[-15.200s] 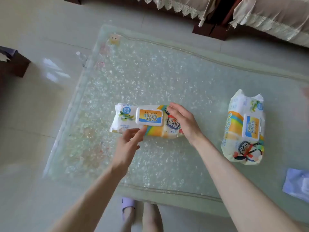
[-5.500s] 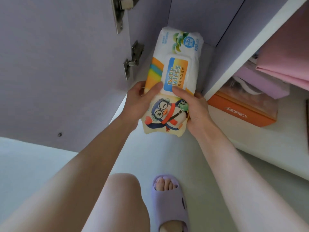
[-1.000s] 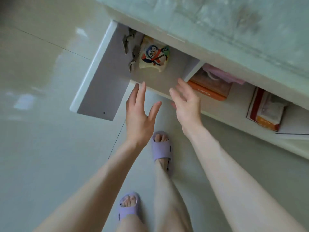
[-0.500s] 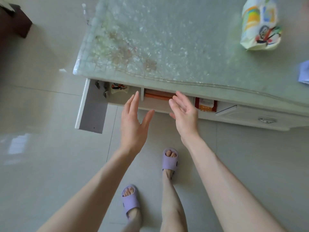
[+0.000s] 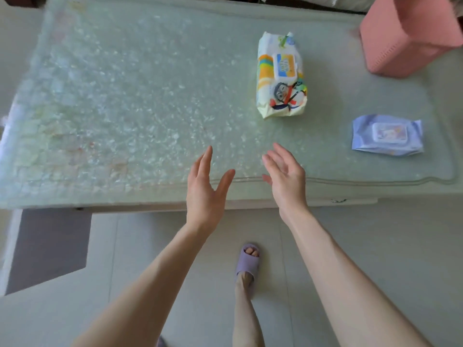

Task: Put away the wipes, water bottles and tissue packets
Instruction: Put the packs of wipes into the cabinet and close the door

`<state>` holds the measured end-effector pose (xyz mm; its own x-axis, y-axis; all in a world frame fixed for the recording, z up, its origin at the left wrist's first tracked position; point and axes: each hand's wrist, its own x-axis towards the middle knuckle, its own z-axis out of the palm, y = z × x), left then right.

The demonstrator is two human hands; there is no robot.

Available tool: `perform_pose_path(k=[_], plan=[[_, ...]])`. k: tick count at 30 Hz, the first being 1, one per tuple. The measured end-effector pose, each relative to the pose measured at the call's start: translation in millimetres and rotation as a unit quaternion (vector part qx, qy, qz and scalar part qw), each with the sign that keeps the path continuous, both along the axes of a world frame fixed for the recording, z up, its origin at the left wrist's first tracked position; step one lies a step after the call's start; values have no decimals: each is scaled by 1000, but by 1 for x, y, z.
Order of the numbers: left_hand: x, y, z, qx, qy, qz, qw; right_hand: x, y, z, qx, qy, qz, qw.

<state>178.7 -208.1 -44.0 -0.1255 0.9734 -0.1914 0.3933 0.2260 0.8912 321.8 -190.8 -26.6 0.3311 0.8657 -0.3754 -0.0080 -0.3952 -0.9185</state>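
A white and orange pack of baby wipes (image 5: 280, 76) with a cartoon penguin lies on the glass table top (image 5: 130, 96), right of centre. A smaller lilac wipes pack (image 5: 387, 135) lies flat near the table's right front corner. My left hand (image 5: 206, 189) and my right hand (image 5: 285, 176) hover side by side over the table's front edge, fingers straight, palms facing each other, holding nothing. Both hands are below and left of the penguin pack, apart from it.
A pink box (image 5: 406, 33) stands at the table's far right corner. The cabinet door (image 5: 47, 246) under the table stands open at the lower left. My foot in a lilac slipper (image 5: 246, 265) is on the tiled floor below the table's edge.
The view has lifted from the cabinet under the table to the table top. My empty hands have risen with it, from in front of the open cabinet to above the table's front edge.
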Motion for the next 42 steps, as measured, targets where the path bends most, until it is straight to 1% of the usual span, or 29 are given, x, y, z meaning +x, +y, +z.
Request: perform_pose_path(k=[5,12,20,25,31,34,38,42], plan=[[75,63,-5,-26,-6,15,1000,88,62,-13,-16,1,2,1000],[123,126,-15,-32,-1,30,999,141,124,-29,-27,-17,19,999],[136,186,-35,-59,3,40,997,151,182,-52,-46,-17,37,998],[141,237,-49,-90,-19,26,995,154,230,-69,-65,-8,22,998],[147,288,-60,-129,-67,17,989,147,277,-78,-74,30,12,997],[149,296,-59,-141,-114,-1,983,144,284,-76,-56,57,21,997],[150,302,-61,-143,-166,-1,976,143,289,-78,-73,95,3,993],[149,303,-67,-149,-186,-12,971,146,290,-82,-79,105,0,991]])
